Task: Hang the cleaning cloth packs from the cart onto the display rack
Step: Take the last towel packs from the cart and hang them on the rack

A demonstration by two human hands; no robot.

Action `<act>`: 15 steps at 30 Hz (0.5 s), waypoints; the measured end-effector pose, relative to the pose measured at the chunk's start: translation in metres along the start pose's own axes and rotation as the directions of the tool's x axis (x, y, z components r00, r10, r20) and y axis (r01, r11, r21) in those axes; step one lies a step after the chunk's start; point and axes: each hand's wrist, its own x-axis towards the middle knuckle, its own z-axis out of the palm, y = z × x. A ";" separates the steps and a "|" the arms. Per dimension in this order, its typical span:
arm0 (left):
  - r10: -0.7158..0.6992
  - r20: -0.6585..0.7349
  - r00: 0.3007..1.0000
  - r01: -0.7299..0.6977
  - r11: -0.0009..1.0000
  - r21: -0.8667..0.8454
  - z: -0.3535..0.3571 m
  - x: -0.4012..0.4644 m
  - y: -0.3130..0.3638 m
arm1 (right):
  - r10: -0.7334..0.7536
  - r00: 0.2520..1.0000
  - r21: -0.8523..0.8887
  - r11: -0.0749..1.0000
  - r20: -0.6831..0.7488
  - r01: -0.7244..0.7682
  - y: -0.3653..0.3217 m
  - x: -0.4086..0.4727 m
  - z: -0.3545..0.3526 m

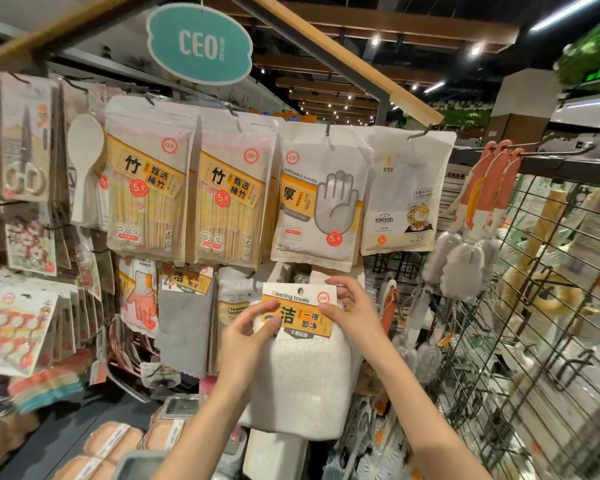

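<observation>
1. Left hand (248,336): raised in front of the display rack (378,95), thumb and fingers in a narrow grip pinching the lower left edge of the header card on a white cleaning cloth pack (300,358).
2. Right hand (352,311): just right of the left hand, fingers curled over the card's upper right corner, thumb on the card's front; grip holding the same pack.
3. Cleaning cloth pack: upright, held between both hands at the middle of the rack's lower row; white and orange card on top printed "Cleaning towels", white fluffy cloth hanging below it. Whether the card's hole sits on a hook: cannot tell.
4. Just left of the pack: a sponge pack (234,296), partly hidden behind the left hand, then a grey cloth pack (186,320) hanging on the same row.
5. Upper row, left to right: two chopstick packs (149,188), a disposable gloves pack (321,199), a white bag pack (407,192), each hanging from a hook.
6. Above: a teal CEO sign (200,45) hanging from a wooden beam.
7. Right side: a wire grid panel (534,306) carrying brushes (478,209) with orange handles.
8. Far left: scissors pack (23,157), blurred.
</observation>
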 end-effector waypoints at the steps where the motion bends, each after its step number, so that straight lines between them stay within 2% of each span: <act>1: -0.025 0.019 1.000 0.025 1.000 0.002 0.004 0.002 -0.003 | 0.019 0.999 -0.016 1.000 -0.032 -0.020 0.003 0.000 -0.005; 6: -0.113 0.146 0.983 0.107 0.993 0.052 0.032 0.018 -0.013 | 0.053 0.980 -0.040 0.997 -0.191 -0.062 0.020 0.003 -0.028; 15: -0.131 0.188 0.973 0.084 0.968 0.237 0.045 0.046 -0.037 | 0.089 0.961 -0.140 0.982 -0.263 -0.129 0.044 0.011 -0.036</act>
